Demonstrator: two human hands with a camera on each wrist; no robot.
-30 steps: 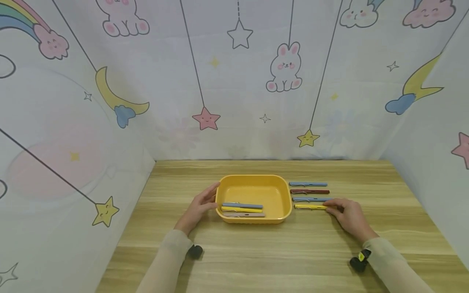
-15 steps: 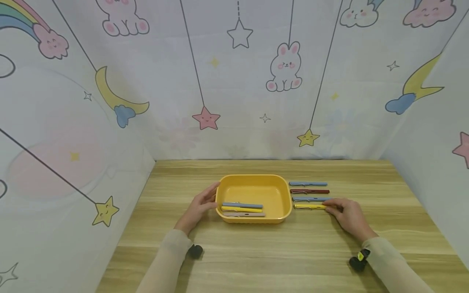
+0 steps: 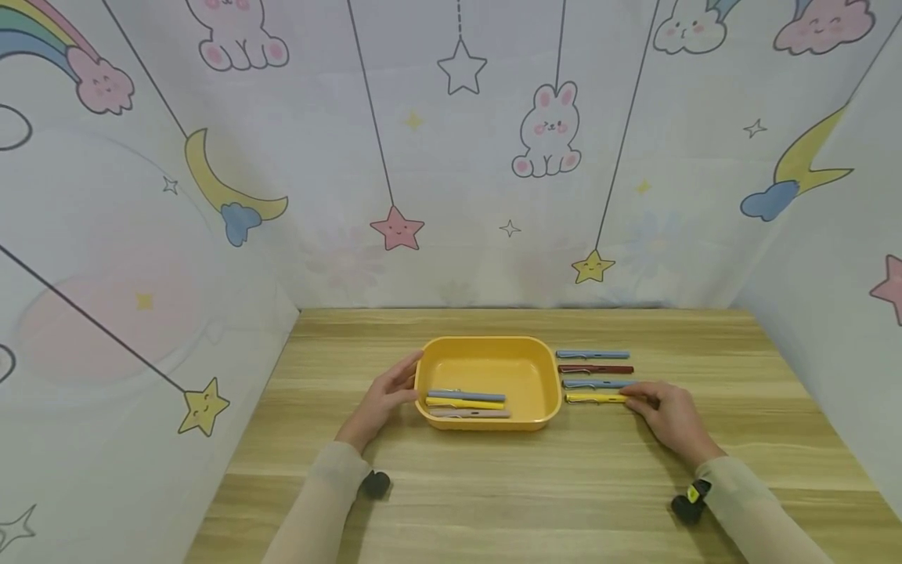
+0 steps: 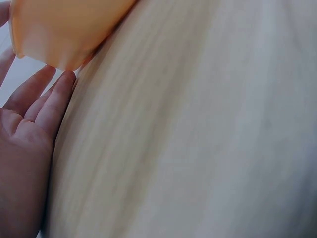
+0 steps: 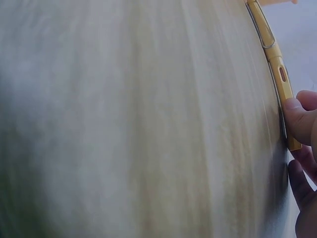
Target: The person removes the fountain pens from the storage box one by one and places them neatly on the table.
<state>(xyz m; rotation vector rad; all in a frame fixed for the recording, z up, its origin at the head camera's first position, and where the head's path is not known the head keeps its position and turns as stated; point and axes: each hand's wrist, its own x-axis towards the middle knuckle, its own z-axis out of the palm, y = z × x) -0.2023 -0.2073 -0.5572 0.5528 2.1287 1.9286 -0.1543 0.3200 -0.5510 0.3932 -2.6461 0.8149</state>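
In the head view my left hand (image 3: 383,398) rests against the left end of a yellow plastic tray (image 3: 533,368), fingers fairly straight. The left wrist view has those fingertips touching the tray's outer wall (image 4: 54,39). A blue pen (image 3: 467,395), a yellow pen (image 3: 467,404) and a greyish-pink pen (image 3: 470,413) lie inside along the near side. Right of the tray, my right hand (image 3: 669,413) pinches the right end of another yellow pen (image 3: 595,398) between thumb and fingers. That pen lies along the tabletop; its clip and dark barrel window show in the right wrist view (image 5: 278,69).
Behind the held pen lie a blue pen (image 3: 595,384), a dark red pen (image 3: 597,369) and another blue pen (image 3: 593,355), roughly parallel. Wood-grain tabletop (image 3: 535,493) spreads around. Cartoon-printed white cloth (image 3: 465,180) stands at the back and both sides.
The right hand and the yellow pen have shifted very slightly left since the earliest frame. The left hand, tray and other pens keep their places.
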